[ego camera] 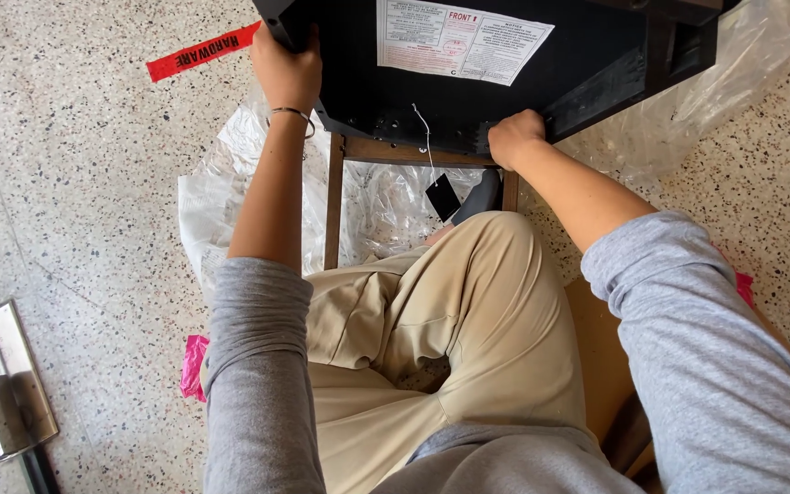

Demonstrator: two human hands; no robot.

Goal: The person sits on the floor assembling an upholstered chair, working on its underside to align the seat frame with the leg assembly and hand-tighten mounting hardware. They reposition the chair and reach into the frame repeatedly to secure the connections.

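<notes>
A black chair seat (358,82) lies upside down in front of me, its underside up, with a white paper label (459,37) stuck on it. My left hand (285,69) grips the seat's left corner; a thin bracelet circles that wrist. My right hand (514,137) is closed on the seat's near edge, by a black bracket. A wooden frame (333,197) sits under the seat. A small black tag (442,196) hangs on a white string from the underside. My knee in tan trousers (477,302) rises below it.
Crumpled clear plastic wrap (221,192) spreads over the speckled floor beneath the seat and at the upper right. A red tape strip (201,51) lies at the upper left. Pink scraps (194,366) lie near my left side. A shiny metal piece (6,389) sits at the lower left.
</notes>
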